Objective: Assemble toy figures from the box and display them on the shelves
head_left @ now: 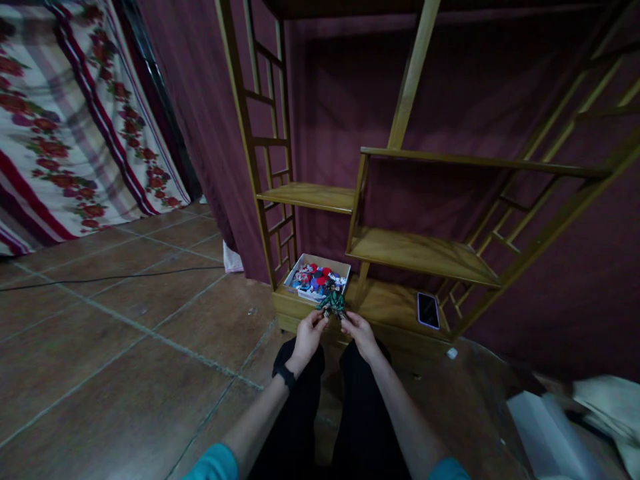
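Note:
A small dark green and black toy figure (334,302) is held up between my two hands, just in front of the shelf's lowest board. My left hand (309,331) pinches its left side, with a dark band on that wrist. On the other side, my right hand (361,333) closes its fingers on the figure's right side. Right behind the figure stands a shallow open box (327,262) full of small red, blue, white and grey pieces. The figure overlaps the box's front right corner in view. Its finer details are too small to make out.
A wooden shelf unit (425,253) with several boards stands ahead of me. A phone (429,311) lies on its bottom board at right. A black cable (115,275) crosses the tiled floor at left. A white box-like object (547,433) sits at lower right.

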Action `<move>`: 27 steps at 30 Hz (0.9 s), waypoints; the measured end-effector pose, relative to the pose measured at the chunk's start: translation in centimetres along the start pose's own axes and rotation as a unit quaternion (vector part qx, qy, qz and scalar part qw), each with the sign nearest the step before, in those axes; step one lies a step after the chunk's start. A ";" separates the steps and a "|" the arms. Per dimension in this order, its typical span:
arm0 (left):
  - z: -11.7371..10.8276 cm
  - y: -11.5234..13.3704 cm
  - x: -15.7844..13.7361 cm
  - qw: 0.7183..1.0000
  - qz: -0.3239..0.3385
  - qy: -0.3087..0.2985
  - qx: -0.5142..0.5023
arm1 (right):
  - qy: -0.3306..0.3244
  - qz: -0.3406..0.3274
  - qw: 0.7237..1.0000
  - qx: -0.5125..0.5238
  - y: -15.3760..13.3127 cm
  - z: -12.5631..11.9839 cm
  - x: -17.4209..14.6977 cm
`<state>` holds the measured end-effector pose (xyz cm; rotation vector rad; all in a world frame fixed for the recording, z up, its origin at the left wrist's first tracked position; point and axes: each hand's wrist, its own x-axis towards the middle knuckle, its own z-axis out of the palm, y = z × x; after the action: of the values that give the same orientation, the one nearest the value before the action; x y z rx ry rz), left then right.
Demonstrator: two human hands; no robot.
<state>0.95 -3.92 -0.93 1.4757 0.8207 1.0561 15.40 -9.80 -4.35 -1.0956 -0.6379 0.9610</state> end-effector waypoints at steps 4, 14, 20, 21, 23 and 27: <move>-0.3 -0.8 1.8 0.996 -0.062 0.005 -0.069 | 0.009 0.013 1.000 0.005 0.6 0.6 1.6; -0.6 -2.6 3.9 0.971 -0.169 0.007 -0.168 | 0.021 -0.015 0.997 -0.074 1.4 1.0 4.1; -0.7 -3.0 4.5 0.964 -0.193 0.007 -0.183 | 0.027 -0.016 0.996 -0.089 2.1 1.1 5.0; -0.8 -3.1 4.6 0.963 -0.196 0.009 -0.187 | 0.026 -0.012 0.996 -0.090 2.3 1.1 5.1; -0.8 -3.3 4.7 0.961 -0.200 0.009 -0.191 | 0.026 -0.003 0.995 -0.094 2.5 1.1 5.3; -0.8 -3.7 4.9 0.959 -0.205 0.007 -0.194 | 0.029 0.017 0.995 -0.092 2.9 1.2 5.8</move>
<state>2.25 1.49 -3.73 0.9179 0.8290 0.8525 16.16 -3.76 -6.81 -1.2970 -0.6720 0.9084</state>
